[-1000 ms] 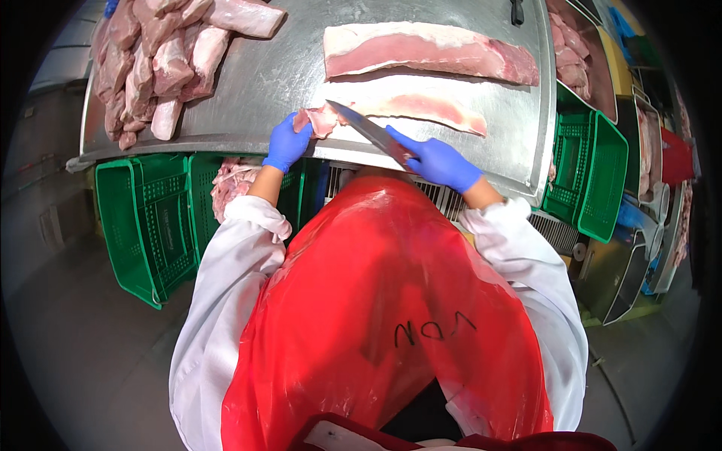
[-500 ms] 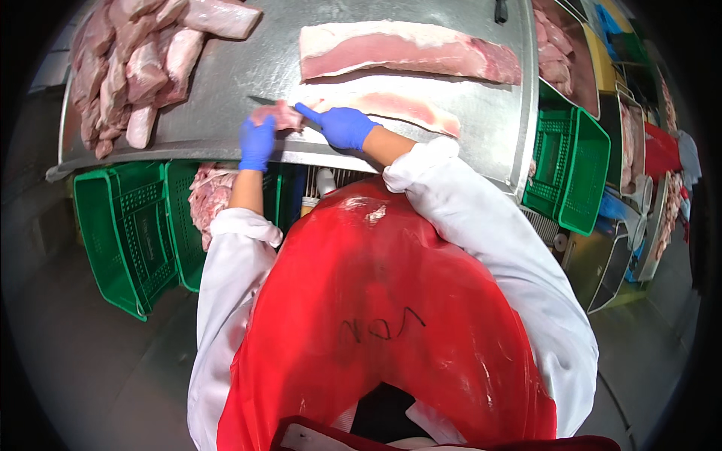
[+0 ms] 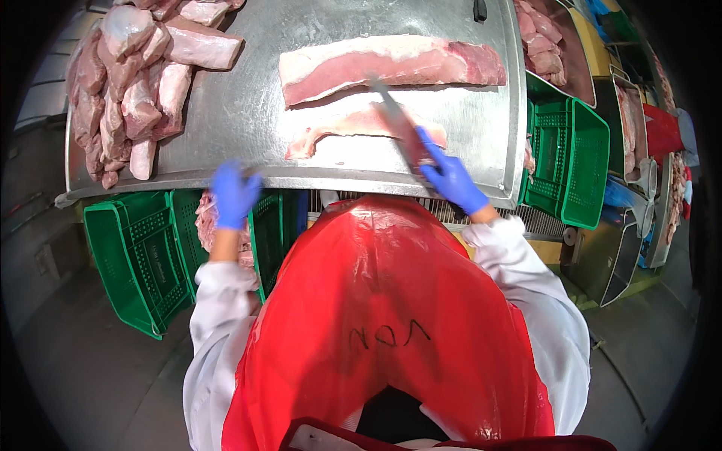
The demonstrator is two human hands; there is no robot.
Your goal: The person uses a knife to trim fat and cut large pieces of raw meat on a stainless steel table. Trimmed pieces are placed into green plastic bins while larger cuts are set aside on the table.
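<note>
My right hand (image 3: 453, 180), in a blue glove, grips a knife (image 3: 402, 124) smeared by motion. Its blade points away from me, above a thin strip of pale meat and fat (image 3: 350, 124) on the steel table. Beyond that strip lies a long slab of meat with a white fat layer (image 3: 391, 66). At the table's near edge, my blue-gloved left hand (image 3: 235, 194) hangs over a green crate holding meat trimmings (image 3: 207, 222). The left fingers are slightly blurred but apart, with nothing seen in them.
Large meat pieces (image 3: 135, 90) are heaped on the table's left. An empty-looking green crate (image 3: 135, 263) stands at lower left, another green crate (image 3: 579, 161) at right. A meat-filled bin (image 3: 541, 41) is at far right. A black-handled object (image 3: 480, 10) lies at the table's far edge.
The small meat piece is gone from my left hand, which has moved left and nearer me over the crate. My right hand has swung right with the knife, now pointing away.
</note>
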